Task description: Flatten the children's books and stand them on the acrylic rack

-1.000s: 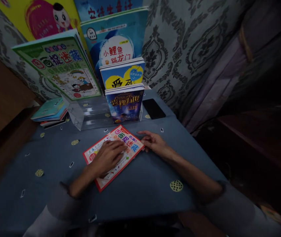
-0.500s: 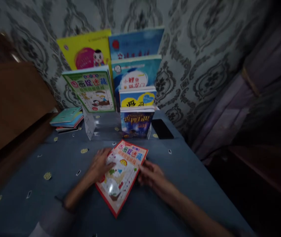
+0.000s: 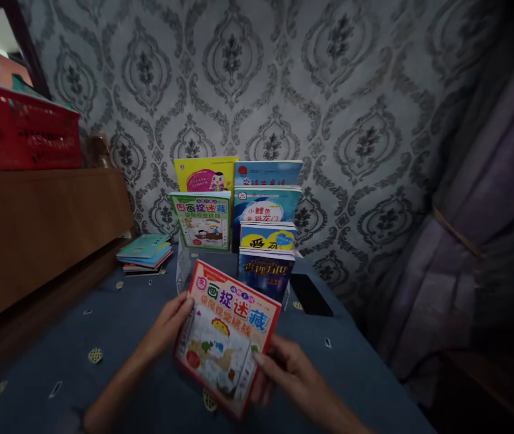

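Observation:
A red-bordered picture book [image 3: 220, 337] is held up off the table, tilted with its cover facing me. My left hand [image 3: 173, 319] grips its left edge, thumb at the front and the other fingers hidden behind. On the lower right edge, my right hand [image 3: 286, 367] is closed with its thumb on the cover. Just beyond it stands a clear stepped rack [image 3: 184, 271] of books. A green-bordered book [image 3: 202, 223] leans in front of a yellow book [image 3: 205, 173] on the left. Several blue ones stand on the right, with a dark blue book [image 3: 266, 274] foremost.
A black phone [image 3: 311, 295] lies right of the rack on the blue tablecloth [image 3: 116, 325]. To the left is a stack of thin books [image 3: 146, 250]. A red basket [image 3: 21, 126] sits on a wooden cabinet [image 3: 44, 235]. A tied curtain [image 3: 460, 229] hangs at the right.
The red-bordered book has been lifted from the table and tilted up toward me. My left hand has moved from its cover to its left edge. The view has tipped upward.

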The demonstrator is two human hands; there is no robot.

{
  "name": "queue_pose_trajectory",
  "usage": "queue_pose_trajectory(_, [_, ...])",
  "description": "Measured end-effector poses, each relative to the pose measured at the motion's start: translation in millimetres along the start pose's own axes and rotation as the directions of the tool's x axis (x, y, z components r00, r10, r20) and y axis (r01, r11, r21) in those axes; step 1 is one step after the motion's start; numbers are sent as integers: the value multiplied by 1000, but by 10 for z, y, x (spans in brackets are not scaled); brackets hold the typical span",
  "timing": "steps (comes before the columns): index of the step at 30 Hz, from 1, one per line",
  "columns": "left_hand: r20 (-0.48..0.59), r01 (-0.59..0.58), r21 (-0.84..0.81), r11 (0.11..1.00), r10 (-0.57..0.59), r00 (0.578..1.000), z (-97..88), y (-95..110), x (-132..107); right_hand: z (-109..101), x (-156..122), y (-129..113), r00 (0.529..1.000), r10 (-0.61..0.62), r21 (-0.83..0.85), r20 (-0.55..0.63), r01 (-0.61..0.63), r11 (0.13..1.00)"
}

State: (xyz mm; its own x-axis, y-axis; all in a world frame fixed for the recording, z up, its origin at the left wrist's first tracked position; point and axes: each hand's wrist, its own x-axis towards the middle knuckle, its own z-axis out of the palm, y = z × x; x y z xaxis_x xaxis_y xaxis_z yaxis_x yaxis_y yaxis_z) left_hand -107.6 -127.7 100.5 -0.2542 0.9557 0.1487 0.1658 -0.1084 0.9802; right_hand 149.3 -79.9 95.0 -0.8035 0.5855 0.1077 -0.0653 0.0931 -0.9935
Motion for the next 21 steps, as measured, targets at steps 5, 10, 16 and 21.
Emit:
queue_pose_trajectory(5, [-143,-128,-7,992,125,982,-187,164,-176,26,-37,-372,927,-353,-534,-128,235,812])
queue_pose_trajectory(10, [-104,81,54,995,-75,992,-261,-231,-249,134,-108,-134,965,-230,-658,-127,91,747])
queue_pose_trajectory(16, [-22,-27,143,989,30,999,-363,-228,-167,50,43,-23,975,-165,-690,-146,20,724])
queue_pose_trajectory(21, [81,-305,305,902,295,952,-518,226,153,-141,448,-428,950,-313,-664,-4,232,711])
